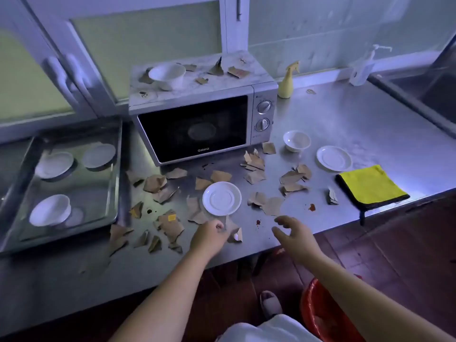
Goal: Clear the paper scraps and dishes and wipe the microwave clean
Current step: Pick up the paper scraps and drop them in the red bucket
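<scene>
While our left hand (209, 236) reaches over the front of the steel counter (370, 114), its fingers are curled in and pinch the edge of a brown paper scrap (235, 234), which lies near the counter's front edge, just below the nearest saucer (221, 198). Our right hand (293, 233) hovers a little to the right, apart from the left; its fingers are spread and loosely bent, and it holds nothing. A small red stain (258, 222) marks the steel between the two hands. Many more paper scraps (255, 166) lie scattered over the counter in front of the microwave (197, 127), on both sides of the saucer and out toward the left. The microwave stands at the back with its door closed; on its soiled top we see a white bowl (167, 75) and a few torn pieces (238, 71). To its right stand a small bowl (296, 140) and a second saucer (333, 158), well apart from our hands. A folded yellow cloth (370, 186) with a dark border lies at the counter's front edge, near that saucer. A yellow spray bottle (287, 81) stands just beside the microwave's right rear corner, and a clear pump bottle (362, 67) stands farther right along the wall. On the left, a metal tray (96, 191) holds white dishes (53, 165). A red bin (318, 314) sits on the floor under our right forearm.
</scene>
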A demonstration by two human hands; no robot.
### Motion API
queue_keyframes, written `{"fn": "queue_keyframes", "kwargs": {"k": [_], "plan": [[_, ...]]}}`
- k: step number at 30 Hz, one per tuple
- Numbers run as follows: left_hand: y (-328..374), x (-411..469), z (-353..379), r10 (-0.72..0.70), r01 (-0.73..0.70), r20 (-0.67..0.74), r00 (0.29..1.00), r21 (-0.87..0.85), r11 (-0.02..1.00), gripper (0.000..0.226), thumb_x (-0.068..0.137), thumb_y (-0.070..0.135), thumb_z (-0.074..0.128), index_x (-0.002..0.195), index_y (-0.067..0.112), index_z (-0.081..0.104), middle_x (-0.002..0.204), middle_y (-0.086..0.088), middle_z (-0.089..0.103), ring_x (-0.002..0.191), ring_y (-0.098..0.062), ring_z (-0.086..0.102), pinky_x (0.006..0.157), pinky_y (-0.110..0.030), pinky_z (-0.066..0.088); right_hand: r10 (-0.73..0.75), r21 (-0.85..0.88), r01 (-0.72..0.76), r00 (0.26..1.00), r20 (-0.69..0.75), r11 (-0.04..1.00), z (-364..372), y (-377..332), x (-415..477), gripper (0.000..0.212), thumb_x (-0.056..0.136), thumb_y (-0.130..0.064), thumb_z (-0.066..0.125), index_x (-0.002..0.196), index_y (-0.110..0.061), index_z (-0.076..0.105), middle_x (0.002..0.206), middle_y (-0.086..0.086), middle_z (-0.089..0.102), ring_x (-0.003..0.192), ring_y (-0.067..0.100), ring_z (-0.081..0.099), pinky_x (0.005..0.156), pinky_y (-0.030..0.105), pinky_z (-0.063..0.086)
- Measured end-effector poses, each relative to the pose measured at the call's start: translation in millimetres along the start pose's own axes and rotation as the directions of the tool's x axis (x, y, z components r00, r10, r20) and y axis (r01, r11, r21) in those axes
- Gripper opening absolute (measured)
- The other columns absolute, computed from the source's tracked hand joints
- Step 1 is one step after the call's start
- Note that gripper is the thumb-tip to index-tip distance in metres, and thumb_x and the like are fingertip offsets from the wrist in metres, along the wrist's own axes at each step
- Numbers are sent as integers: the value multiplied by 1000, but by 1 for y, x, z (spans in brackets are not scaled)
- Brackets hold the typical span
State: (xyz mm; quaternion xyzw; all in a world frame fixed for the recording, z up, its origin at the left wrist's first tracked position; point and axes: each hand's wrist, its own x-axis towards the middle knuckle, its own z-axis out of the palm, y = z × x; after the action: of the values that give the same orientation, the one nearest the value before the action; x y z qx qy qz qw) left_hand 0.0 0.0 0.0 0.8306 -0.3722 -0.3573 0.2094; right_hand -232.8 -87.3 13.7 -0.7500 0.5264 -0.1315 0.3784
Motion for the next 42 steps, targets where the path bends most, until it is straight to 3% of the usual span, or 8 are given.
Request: {"fn": "queue_keyframes", "kwargs": {"k": [4, 14, 17, 25, 33, 36, 39, 42], "plan": [[6, -3, 25, -97, 100, -56, 994, 37, 994, 33, 82, 51, 69, 102, 24, 65, 101, 6, 63, 98, -19, 61, 75, -30, 47, 73, 107, -75, 997, 21, 991, -5, 22, 5, 32, 94, -29, 63, 124, -19, 65, 122, -4, 66, 109, 11, 57, 91, 32, 46], [20, 16, 67, -315, 296, -271, 910, -111, 949, 67, 77, 46, 79, 130, 15, 53, 127, -9, 51, 121, -30, 50, 96, -38, 43, 54, 191, -85, 985, 162, 978, -27, 54, 36, 26, 94, -25, 61, 119, -23, 67, 117, -11, 66, 110, 8, 59, 87, 28, 41], [22, 22, 70, -378, 367, -244, 893, -89, 926, 53, 74, 51, 80, 109, 16, 61, 115, -8, 52, 109, -31, 54, 87, -35, 47, 44, 183, -82, 978, 204, 980, -32, 59, 46, 26, 94, -24, 61, 119, -23, 67, 117, -10, 66, 109, 8, 59, 87, 29, 42], [25, 18, 77, -491, 511, -295, 820, -11, 860, 11, 83, 33, 69, 91, 26, 69, 106, 0, 66, 102, -27, 62, 90, -38, 49, 7, 177, -54, 968, 252, 983, -41, 58, 61, 25, 95, -21, 60, 119, -22, 66, 115, -6, 66, 105, 12, 61, 91, 36, 51], [26, -4, 70, -460, 307, -215, 861, -503, 808, 9, 82, 9, 76, 86, 8, 68, 84, -1, 70, 83, -20, 65, 70, -26, 46, -51, 211, -25, 937, 346, 977, -44, 41, 68, 23, 93, -20, 65, 116, -19, 68, 108, -5, 68, 102, 9, 62, 89, 29, 50], [37, -21, 58, -410, 235, -156, 899, -620, 749, 11, 83, 6, 77, 88, 9, 68, 82, 2, 69, 73, -7, 64, 62, -15, 46, -93, 286, -29, 910, 405, 958, -37, 28, 68, 19, 89, -16, 71, 108, -20, 70, 100, -6, 70, 97, 3, 64, 79, 11, 48], [53, -39, 48, -357, 158, -122, 926, -734, 660, 11, 84, 2, 75, 88, 9, 67, 83, -5, 69, 77, -15, 65, 76, -30, 50, -112, 426, -124, 865, 489, 896, -29, 10, 67, 18, 85, -9, 75, 100, -19, 71, 95, -3, 73, 87, 1, 67, 70, 7, 48], [66, -50, 42, -304, 95, -97, 948, -824, 559, 13, 86, -1, 71, 89, 9, 64, 76, -1, 68, 73, -17, 64, 68, -33, 51, -133, 504, -205, 820, 556, 839, -24, -6, 67, 15, 84, -6, 76, 95, -16, 73, 92, 2, 74, 82, 8, 67, 68, 13, 49]]}}
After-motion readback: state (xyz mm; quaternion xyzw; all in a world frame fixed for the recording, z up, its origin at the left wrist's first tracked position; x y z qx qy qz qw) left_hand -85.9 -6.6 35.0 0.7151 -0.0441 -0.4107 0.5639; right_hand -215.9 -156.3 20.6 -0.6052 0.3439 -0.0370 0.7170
